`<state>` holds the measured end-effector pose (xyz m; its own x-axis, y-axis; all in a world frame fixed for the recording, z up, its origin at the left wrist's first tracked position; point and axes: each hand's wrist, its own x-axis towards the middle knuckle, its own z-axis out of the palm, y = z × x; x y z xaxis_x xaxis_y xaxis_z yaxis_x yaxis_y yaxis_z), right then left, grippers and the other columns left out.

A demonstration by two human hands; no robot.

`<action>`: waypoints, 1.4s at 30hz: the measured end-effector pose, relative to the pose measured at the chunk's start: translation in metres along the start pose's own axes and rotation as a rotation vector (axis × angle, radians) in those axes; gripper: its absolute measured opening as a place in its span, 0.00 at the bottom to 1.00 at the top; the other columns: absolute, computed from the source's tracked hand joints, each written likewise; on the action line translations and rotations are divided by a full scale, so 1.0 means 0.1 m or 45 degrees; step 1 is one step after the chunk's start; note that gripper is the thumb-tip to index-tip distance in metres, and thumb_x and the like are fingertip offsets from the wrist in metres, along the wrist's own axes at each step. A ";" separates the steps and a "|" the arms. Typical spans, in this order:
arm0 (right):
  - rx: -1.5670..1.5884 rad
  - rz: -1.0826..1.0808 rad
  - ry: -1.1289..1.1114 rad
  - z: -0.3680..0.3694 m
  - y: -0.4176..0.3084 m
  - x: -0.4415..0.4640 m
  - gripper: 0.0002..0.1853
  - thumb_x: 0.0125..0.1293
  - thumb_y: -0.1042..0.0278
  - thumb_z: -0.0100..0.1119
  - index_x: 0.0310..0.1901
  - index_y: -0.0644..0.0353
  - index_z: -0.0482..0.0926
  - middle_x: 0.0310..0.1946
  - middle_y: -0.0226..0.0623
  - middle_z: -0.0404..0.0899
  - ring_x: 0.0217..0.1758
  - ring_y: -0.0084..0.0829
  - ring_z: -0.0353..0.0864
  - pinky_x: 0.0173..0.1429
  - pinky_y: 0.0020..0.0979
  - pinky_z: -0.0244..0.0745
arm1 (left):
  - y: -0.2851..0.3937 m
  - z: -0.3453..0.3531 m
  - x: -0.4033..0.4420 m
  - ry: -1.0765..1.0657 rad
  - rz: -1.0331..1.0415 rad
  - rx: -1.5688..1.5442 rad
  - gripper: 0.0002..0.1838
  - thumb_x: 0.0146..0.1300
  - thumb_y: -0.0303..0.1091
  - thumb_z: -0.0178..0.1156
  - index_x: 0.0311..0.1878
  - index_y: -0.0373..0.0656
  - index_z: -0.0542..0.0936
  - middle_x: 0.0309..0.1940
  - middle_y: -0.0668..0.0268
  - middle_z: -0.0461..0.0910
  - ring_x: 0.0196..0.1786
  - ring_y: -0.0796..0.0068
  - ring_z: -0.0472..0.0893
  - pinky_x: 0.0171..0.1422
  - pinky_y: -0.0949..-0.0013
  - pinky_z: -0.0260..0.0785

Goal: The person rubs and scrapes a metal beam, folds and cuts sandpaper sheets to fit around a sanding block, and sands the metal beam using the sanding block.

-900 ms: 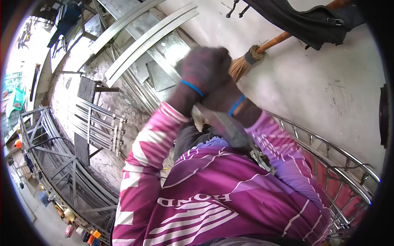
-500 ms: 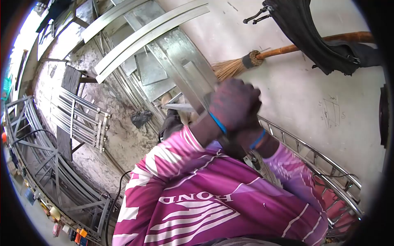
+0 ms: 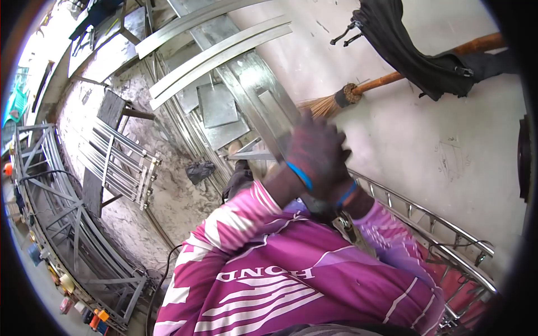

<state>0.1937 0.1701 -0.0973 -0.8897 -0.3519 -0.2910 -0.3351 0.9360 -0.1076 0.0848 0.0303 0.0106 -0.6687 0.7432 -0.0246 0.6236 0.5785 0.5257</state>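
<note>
- Nearest you is your magenta-and-purple long-sleeved shirt with white stripes (image 3: 342, 280), your two sleeved arms reaching away from you and converging
- Your left hand (image 3: 315, 148), dark and reddish with a bright blue band at the wrist, lies over your right hand (image 3: 336, 183), which has a similar blue band; the two overlap closely
- The fingers of your left hand look close together, but blur hides their exact bend; those of your right hand are mostly covered, so you cannot tell whether they are spread or pinching anything
- Just beyond your left hand is the long, dull grey metal bar (image 3: 251, 103), its near end hidden by your hands, so contact cannot be told
- On your right, a shiny chrome tubular railing (image 3: 431, 213) slants away from you
- To the left of the bar, a square grey metal sheet (image 3: 217, 106) lies flat, with a crumpled black plastic bag (image 3: 200, 172) nearer
- Further left are a bundle of thin silver tubes (image 3: 115, 159) and a grey metal lattice rack filled with long bars (image 3: 75, 224)
- Far right, a straw broom with a brown wooden handle (image 3: 381, 83) lies partly under a black zippered fabric item (image 3: 414, 50)
- Farther ahead, long pale metal strips (image 3: 224, 57) cross over the bar
</note>
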 end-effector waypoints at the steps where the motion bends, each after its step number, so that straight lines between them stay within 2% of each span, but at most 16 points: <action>1: 0.037 -0.079 -0.136 -0.26 -0.11 -0.32 0.45 0.69 0.34 0.62 0.79 0.53 0.64 0.78 0.47 0.64 0.83 0.47 0.58 0.85 0.49 0.51 | 0.13 0.18 -0.06 -0.006 0.039 0.005 0.20 0.68 0.58 0.60 0.41 0.51 0.87 0.38 0.67 0.87 0.50 0.63 0.82 0.69 0.51 0.62; 3: 0.068 -0.156 -0.284 -0.57 -0.18 -0.47 0.46 0.69 0.32 0.61 0.80 0.52 0.63 0.79 0.46 0.63 0.83 0.47 0.58 0.85 0.49 0.50 | 0.36 0.28 -0.13 -0.045 0.048 -0.057 0.21 0.68 0.59 0.59 0.38 0.51 0.88 0.35 0.66 0.87 0.49 0.63 0.82 0.68 0.51 0.62; 8: 0.048 -0.193 0.051 -0.60 -0.29 -0.11 0.37 0.69 0.40 0.60 0.73 0.53 0.71 0.75 0.40 0.71 0.77 0.39 0.69 0.82 0.43 0.59 | 0.04 -0.03 -0.05 -0.078 0.038 -0.201 0.22 0.69 0.57 0.59 0.34 0.49 0.88 0.30 0.60 0.86 0.43 0.61 0.83 0.54 0.56 0.71; 9: 0.051 -0.187 0.051 -0.61 -0.31 0.01 0.37 0.69 0.40 0.60 0.73 0.53 0.71 0.75 0.40 0.71 0.77 0.39 0.69 0.82 0.43 0.59 | -0.11 0.04 -0.01 0.180 0.028 -0.213 0.21 0.69 0.55 0.60 0.33 0.48 0.87 0.30 0.59 0.86 0.42 0.57 0.83 0.49 0.55 0.73; 13: 0.441 -0.194 0.310 -0.86 -0.21 1.02 0.36 0.68 0.42 0.62 0.72 0.54 0.72 0.72 0.38 0.73 0.76 0.39 0.70 0.79 0.43 0.64 | -0.78 -0.21 0.33 0.271 0.023 0.005 0.19 0.71 0.51 0.56 0.34 0.48 0.87 0.30 0.58 0.86 0.41 0.53 0.84 0.49 0.51 0.75; 16: 0.218 -0.259 0.270 -1.07 -0.31 1.45 0.33 0.67 0.45 0.64 0.68 0.54 0.76 0.67 0.39 0.79 0.73 0.41 0.74 0.76 0.43 0.67 | -1.06 -0.48 0.43 0.355 0.026 0.036 0.20 0.70 0.50 0.57 0.32 0.47 0.87 0.32 0.57 0.87 0.41 0.54 0.86 0.48 0.53 0.75; 20: 0.342 -0.196 0.304 -1.14 -0.41 1.28 0.32 0.67 0.47 0.64 0.69 0.52 0.76 0.66 0.42 0.79 0.73 0.42 0.73 0.77 0.44 0.66 | -0.86 -0.36 0.36 0.273 0.017 0.043 0.17 0.70 0.49 0.57 0.36 0.48 0.87 0.33 0.56 0.87 0.41 0.49 0.84 0.50 0.48 0.75; 26: 0.217 0.057 0.191 -1.09 -0.42 0.00 0.27 0.67 0.48 0.61 0.64 0.52 0.78 0.62 0.41 0.80 0.67 0.43 0.76 0.71 0.47 0.70 | 0.35 0.30 -0.13 0.211 0.092 0.013 0.16 0.64 0.50 0.61 0.32 0.49 0.87 0.29 0.62 0.84 0.40 0.59 0.82 0.51 0.56 0.73; 30: 0.097 0.206 0.124 -1.24 -0.49 0.12 0.24 0.67 0.50 0.59 0.60 0.52 0.80 0.60 0.40 0.80 0.63 0.43 0.78 0.66 0.50 0.72 | 0.26 0.33 -0.18 0.170 0.160 -0.015 0.18 0.64 0.55 0.61 0.36 0.50 0.87 0.35 0.64 0.86 0.44 0.61 0.81 0.54 0.56 0.70; 31: 0.072 0.250 0.115 -1.28 -0.50 0.12 0.23 0.68 0.50 0.59 0.59 0.52 0.80 0.59 0.40 0.80 0.62 0.43 0.79 0.65 0.50 0.73 | 0.15 0.34 -0.13 0.394 0.139 -0.166 0.19 0.67 0.55 0.60 0.37 0.49 0.86 0.34 0.62 0.84 0.44 0.57 0.80 0.53 0.53 0.70; 33: 0.219 -0.313 0.484 -0.65 -0.24 0.49 0.30 0.69 0.51 0.63 0.70 0.50 0.75 0.67 0.44 0.76 0.73 0.46 0.72 0.77 0.47 0.66 | -0.27 0.23 0.00 0.562 0.127 -0.123 0.18 0.69 0.54 0.60 0.38 0.48 0.85 0.32 0.60 0.83 0.44 0.55 0.80 0.53 0.52 0.71; 36: 0.305 -0.287 0.516 -1.05 -0.28 1.20 0.27 0.67 0.48 0.63 0.65 0.47 0.78 0.59 0.38 0.81 0.67 0.42 0.76 0.72 0.43 0.71 | -0.86 -0.22 0.25 0.680 0.132 -0.087 0.13 0.67 0.45 0.61 0.36 0.47 0.85 0.32 0.56 0.85 0.41 0.48 0.82 0.49 0.48 0.73; 38: 0.214 -0.280 0.513 -0.90 -0.24 1.60 0.24 0.64 0.47 0.63 0.58 0.49 0.84 0.55 0.43 0.85 0.59 0.49 0.82 0.68 0.43 0.74 | -1.27 -0.36 0.40 0.632 0.184 0.154 0.13 0.66 0.46 0.61 0.39 0.47 0.85 0.37 0.57 0.86 0.43 0.45 0.83 0.48 0.46 0.75; 39: 0.178 -0.127 -0.028 -1.23 -0.29 1.62 0.30 0.65 0.44 0.56 0.66 0.48 0.80 0.61 0.42 0.84 0.74 0.41 0.72 0.78 0.51 0.56 | -1.17 -0.48 0.36 0.630 -0.011 0.029 0.14 0.67 0.46 0.59 0.45 0.49 0.86 0.43 0.56 0.87 0.48 0.44 0.83 0.53 0.47 0.76; 40: 0.200 -0.122 -0.016 -1.19 -0.28 1.57 0.30 0.65 0.44 0.56 0.66 0.48 0.80 0.61 0.42 0.84 0.74 0.41 0.72 0.78 0.51 0.56 | -1.22 -0.45 0.41 0.726 -0.090 -0.265 0.17 0.67 0.45 0.61 0.53 0.48 0.85 0.47 0.53 0.86 0.52 0.44 0.83 0.58 0.48 0.75; 42: 0.454 -0.220 0.153 -1.16 -0.20 1.49 0.31 0.62 0.48 0.62 0.63 0.57 0.81 0.58 0.46 0.85 0.70 0.45 0.76 0.76 0.49 0.63 | -1.30 -0.40 0.38 0.903 0.035 -0.194 0.21 0.77 0.44 0.57 0.63 0.43 0.83 0.51 0.53 0.86 0.54 0.55 0.85 0.61 0.62 0.76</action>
<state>0.0319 0.0982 -0.0286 -0.8667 -0.4820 -0.1286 -0.3734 0.7977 -0.4736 -0.0376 -0.0300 -0.0247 -0.7874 0.3302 0.5206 0.6154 0.4709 0.6321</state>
